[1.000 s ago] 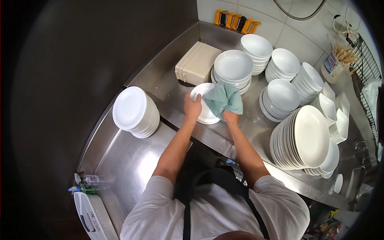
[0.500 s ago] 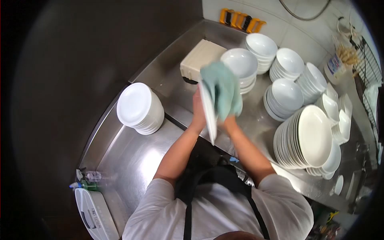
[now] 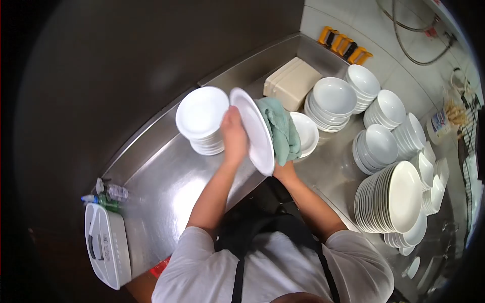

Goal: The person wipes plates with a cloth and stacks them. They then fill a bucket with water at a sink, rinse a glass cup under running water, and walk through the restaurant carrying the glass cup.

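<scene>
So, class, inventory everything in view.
Held plate: one, white, centre
Cloth: one, green, centre
Plate stack: one, white, left
Low dish: one visible, white, by cloth
Box: one, beige, back
Bowl stacks: five visible, white, right
Large plates: one stack, white, right
Small dishes: several, white, far right
Handles: several, yellow/black, top
Hose: count unclear, grey, upper right
Stick tub: one, pale, right
Bottles: two, clear and green, left
Container: one, white, lower left
Counter: one run, grey, central
Apron: one, black, bottom
Shirt: one, white, bottom
Left hand: one, bare, centre
Right hand: one, bare, centre
</scene>
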`<action>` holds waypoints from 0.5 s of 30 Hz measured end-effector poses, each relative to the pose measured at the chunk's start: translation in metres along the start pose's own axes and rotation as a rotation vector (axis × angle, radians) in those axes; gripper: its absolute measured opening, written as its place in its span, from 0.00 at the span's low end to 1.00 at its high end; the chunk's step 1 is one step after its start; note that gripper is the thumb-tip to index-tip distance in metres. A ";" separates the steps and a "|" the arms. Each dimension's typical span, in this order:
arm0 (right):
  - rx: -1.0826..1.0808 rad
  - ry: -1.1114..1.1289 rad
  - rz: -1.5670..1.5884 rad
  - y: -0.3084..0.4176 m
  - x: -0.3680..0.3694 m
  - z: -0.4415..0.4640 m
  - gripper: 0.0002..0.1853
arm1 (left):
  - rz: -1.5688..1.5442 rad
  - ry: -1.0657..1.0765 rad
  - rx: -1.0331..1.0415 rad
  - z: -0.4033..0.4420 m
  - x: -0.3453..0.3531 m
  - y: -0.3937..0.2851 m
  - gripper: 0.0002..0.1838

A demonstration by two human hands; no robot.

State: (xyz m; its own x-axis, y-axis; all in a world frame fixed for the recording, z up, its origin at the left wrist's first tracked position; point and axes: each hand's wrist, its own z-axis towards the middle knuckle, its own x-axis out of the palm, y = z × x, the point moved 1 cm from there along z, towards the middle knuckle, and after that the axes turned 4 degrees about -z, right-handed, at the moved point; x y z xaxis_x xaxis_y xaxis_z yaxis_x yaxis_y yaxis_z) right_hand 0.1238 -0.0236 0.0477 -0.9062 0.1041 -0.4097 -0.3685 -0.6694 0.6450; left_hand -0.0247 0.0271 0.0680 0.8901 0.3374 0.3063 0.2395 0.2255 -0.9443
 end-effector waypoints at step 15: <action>0.811 -0.437 0.720 -0.063 -0.028 -0.043 0.29 | 0.112 -0.517 0.104 0.047 -0.183 -0.018 0.20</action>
State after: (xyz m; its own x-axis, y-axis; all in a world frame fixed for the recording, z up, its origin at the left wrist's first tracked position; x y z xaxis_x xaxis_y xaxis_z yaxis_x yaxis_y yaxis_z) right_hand 0.1809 -0.0165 -0.0093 -0.8958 0.2416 0.3730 0.3779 -0.0277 0.9255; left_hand -0.2106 0.0045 0.0350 0.5948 0.7645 0.2487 0.0914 0.2430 -0.9657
